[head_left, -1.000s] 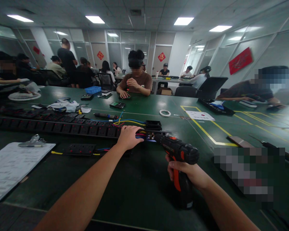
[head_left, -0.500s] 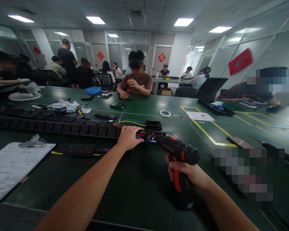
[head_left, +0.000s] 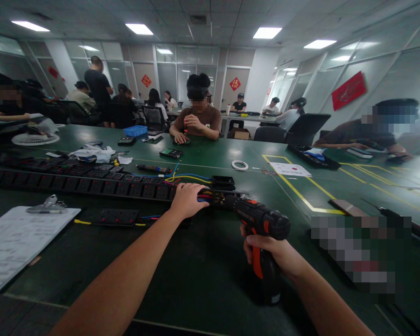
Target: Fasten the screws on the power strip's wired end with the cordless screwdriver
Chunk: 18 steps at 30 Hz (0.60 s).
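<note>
A long black power strip [head_left: 108, 187] with a row of sockets lies across the table. Over its right end is my left hand [head_left: 188, 200], fingers curled round the edge. Beside the thumb, coloured wires [head_left: 203, 196] and small metal terminals [head_left: 219, 199] show in the open end. My right hand [head_left: 262, 245] grips a black and orange cordless drill [head_left: 262, 218] by its handle. The drill points left, its nose at the terminals; whether the tip touches them I cannot tell. Below the strip lies a short socket section [head_left: 117, 217] with wires.
On the left is a clipboard with papers [head_left: 28, 238]. Beyond the strip are a pen-shaped tool [head_left: 154, 169], a black end piece [head_left: 223, 182] and a roll of white tape [head_left: 240, 165]. A co-worker [head_left: 198, 116] sits across the green table [head_left: 210, 289].
The bright bluish light on the terminals by the drill's nose has gone out. My hands and the drill have hardly moved.
</note>
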Tool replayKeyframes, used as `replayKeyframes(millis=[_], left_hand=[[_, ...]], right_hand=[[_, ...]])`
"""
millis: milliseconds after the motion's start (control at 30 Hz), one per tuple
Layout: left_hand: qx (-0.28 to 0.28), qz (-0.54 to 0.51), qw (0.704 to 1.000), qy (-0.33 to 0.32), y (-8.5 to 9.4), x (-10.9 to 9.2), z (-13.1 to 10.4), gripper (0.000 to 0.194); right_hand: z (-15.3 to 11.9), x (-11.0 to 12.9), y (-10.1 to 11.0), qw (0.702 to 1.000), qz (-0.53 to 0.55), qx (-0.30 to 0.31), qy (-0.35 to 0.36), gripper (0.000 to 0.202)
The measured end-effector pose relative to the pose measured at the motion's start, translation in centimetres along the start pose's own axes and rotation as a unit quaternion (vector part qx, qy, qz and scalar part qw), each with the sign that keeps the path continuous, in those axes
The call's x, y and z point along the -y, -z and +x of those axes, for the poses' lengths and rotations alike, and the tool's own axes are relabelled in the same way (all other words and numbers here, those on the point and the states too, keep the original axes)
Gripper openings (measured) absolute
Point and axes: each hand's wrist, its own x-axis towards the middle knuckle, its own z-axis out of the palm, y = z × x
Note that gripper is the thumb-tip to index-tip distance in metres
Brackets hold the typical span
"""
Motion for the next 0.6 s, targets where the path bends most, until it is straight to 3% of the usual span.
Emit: replayKeyframes(millis=[600], left_hand=[[0.006,-0.006,1.0,0.005,0.12,-0.11,-0.02,0.056]], right_hand=[[-0.02,-0.32,0.08,1.0,0.014,-0.011,-0.006,0.042]])
